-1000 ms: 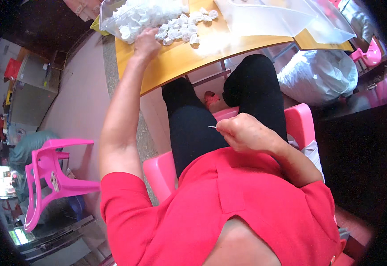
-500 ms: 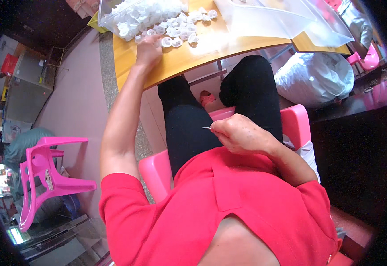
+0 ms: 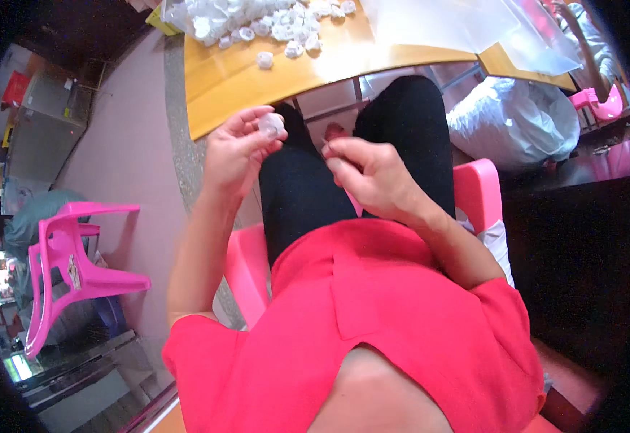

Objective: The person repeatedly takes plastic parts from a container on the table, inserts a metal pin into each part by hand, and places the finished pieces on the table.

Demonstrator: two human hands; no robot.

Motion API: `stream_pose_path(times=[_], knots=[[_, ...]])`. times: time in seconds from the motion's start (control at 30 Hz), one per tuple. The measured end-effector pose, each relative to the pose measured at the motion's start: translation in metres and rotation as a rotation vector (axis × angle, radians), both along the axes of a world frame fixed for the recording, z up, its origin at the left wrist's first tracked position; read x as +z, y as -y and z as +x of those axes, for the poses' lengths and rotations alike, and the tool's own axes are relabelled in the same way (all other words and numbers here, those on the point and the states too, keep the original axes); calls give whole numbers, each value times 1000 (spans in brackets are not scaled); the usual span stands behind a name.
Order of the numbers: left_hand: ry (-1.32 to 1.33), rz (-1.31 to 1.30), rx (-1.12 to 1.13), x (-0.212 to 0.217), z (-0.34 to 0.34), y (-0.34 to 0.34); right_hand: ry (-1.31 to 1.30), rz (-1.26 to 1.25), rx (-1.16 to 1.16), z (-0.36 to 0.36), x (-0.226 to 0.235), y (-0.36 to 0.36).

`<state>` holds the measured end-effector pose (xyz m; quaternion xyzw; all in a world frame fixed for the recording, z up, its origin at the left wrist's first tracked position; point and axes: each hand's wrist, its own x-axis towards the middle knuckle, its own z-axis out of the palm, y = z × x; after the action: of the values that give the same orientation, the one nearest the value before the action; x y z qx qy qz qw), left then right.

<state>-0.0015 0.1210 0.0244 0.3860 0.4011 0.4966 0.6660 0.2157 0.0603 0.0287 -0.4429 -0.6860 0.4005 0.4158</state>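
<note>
Pinched in my left hand (image 3: 237, 148) is a small translucent white plastic cap-like piece (image 3: 272, 125), lifted off the table and over my lap. My right hand (image 3: 374, 173) is closed a short way to its right, thumb and forefinger pressed together on a thin pointed tool, of which little shows. The two hands are apart. On the wooden table (image 3: 235, 76) ahead lies a heap of similar white plastic pieces (image 3: 286, 29). A single loose piece (image 3: 264, 60) sits nearer the table's front edge.
A translucent plastic bin (image 3: 438, 32) stands on the table at the right. Beyond my right knee is a full white bag (image 3: 517, 123). A pink plastic stool (image 3: 77, 267) is on the floor at left. Another person's arm (image 3: 589, 54) shows at far right.
My left hand has drawn back from the table's heap with one plastic piece. My right hand has moved forward and a little left, bringing the thin tool closer to it.
</note>
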Motion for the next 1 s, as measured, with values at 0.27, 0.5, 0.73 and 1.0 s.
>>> stream_pose_path(times=[0.27, 0.5, 0.73, 1.0], knots=[[213, -77, 32, 2, 28, 86, -75, -8, 83, -13, 7, 12], [315, 27, -54, -13, 22, 102, -211, -138, 170, -13, 13, 27], [336, -109, -143, -14, 12, 120, -73, 1, 118, -18, -2, 35], [273, -38, 31, -33, 5, 120, 20, 83, 152, -19, -9, 36]])
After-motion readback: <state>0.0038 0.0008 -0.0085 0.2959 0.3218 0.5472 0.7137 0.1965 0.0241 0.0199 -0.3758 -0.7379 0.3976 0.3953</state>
